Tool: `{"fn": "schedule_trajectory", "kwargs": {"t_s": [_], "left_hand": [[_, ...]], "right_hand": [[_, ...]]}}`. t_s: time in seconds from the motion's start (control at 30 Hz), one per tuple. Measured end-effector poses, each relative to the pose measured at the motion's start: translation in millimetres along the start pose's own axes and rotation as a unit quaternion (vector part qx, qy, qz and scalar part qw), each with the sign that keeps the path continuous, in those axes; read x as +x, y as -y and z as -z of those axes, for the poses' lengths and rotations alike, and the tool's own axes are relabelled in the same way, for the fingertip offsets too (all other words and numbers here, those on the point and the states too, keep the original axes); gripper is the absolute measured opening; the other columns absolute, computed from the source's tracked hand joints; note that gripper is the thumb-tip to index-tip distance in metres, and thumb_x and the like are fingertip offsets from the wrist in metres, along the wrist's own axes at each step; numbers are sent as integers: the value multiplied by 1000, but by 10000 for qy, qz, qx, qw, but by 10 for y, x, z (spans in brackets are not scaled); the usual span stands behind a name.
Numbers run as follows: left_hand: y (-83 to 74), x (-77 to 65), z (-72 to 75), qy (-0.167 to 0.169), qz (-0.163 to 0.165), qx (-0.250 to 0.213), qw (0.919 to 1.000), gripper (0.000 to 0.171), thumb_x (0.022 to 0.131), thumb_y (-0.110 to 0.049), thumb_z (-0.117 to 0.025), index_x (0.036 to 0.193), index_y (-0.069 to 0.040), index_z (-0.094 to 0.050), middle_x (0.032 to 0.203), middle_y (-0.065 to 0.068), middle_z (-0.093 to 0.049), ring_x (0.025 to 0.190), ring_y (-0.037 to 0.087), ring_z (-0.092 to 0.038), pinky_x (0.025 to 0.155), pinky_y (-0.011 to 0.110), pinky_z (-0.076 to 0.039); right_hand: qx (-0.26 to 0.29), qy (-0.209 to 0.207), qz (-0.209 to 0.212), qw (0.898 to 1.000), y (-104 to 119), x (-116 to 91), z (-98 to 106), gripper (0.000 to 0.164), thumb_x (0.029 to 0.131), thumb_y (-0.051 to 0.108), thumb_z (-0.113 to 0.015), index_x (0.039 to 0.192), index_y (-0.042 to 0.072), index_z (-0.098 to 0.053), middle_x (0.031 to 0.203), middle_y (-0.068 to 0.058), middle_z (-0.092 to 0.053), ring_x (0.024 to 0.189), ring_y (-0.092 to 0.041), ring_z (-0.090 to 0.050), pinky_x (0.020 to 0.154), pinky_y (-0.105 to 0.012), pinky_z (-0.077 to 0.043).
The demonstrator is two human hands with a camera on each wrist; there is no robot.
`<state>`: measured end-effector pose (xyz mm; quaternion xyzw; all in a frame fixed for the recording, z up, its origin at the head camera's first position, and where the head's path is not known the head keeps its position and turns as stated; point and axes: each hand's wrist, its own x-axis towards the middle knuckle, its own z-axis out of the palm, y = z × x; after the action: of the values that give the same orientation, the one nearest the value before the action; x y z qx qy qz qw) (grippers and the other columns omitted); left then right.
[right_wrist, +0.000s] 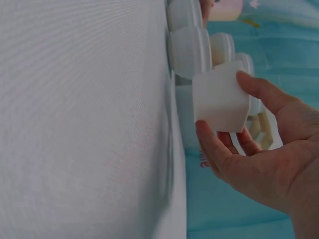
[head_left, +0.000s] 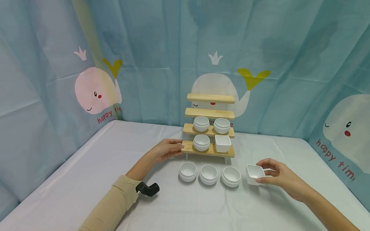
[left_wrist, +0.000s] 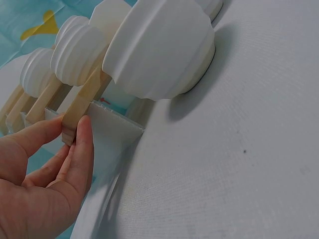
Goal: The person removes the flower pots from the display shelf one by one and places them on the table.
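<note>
My right hand (head_left: 281, 177) pinches a white square bowl (head_left: 255, 175) by its side, to the right of the front row of bowls. In the right wrist view, thumb and fingers grip opposite sides of that bowl (right_wrist: 219, 99), and a gap shows between it and the tablecloth. At the left end of the tiered wooden stand's lowest step (head_left: 186, 147), my left hand (head_left: 167, 150) holds the plank. The left wrist view shows thumb and fingers pinching the plank's end (left_wrist: 79, 112). This step carries a round bowl (head_left: 201, 143) and a square bowl (head_left: 223, 144).
Two round bowls (head_left: 201, 124) (head_left: 222, 125) sit on the second step. The top two planks (head_left: 210, 98) (head_left: 209, 113) are bare. Three round bowls (head_left: 188, 172) (head_left: 208, 175) (head_left: 231, 177) stand in a row on the white tablecloth (head_left: 179, 208) before the stand. A blue printed curtain (head_left: 153, 64) hangs behind.
</note>
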<state>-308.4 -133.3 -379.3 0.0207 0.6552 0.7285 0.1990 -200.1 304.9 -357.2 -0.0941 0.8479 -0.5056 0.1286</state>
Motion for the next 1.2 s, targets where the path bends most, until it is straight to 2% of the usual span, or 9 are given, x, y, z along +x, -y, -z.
{"fn": "schedule_trajectory", "kwargs": {"t_s": [0.3,0.53,0.73,1.2], "left_hand": [[-10,-5,-8,-37,8,34,10000,51,106,0,-60,153,10,-44,116,15,-64,87,11,-71,83,22,-65],[-14,-6,-11,-77,43,20,10000,51,105,-1,-61,153,10,-45,116,14,-64,87,11,-71,83,23,-65],[-13,-1,-9,-68,62,43,9999,52,105,-2,-62,153,9,-44,118,15,-64,87,12,-71,83,23,-65],[-17,-10,-12,-70,58,78,9999,53,105,-3,-62,153,9,-44,118,15,-64,87,11,-71,83,22,-65]], "right_hand": [[-11,106,126,9999,-39,18,-28,59,92,11,-82,137,-8,-48,135,-20,-54,112,-23,-64,84,-27,-60],[7,181,33,9998,-43,24,-51,58,91,10,-82,134,-8,-48,134,-20,-54,112,-26,-62,84,-27,-60],[-33,188,-27,9998,-49,25,-69,57,90,10,-84,132,-7,-50,133,-18,-54,112,-25,-62,83,-27,-60],[50,329,119,9994,-97,27,-67,56,89,8,-84,131,-7,-50,131,-17,-54,109,-22,-62,82,-26,-60]]}}
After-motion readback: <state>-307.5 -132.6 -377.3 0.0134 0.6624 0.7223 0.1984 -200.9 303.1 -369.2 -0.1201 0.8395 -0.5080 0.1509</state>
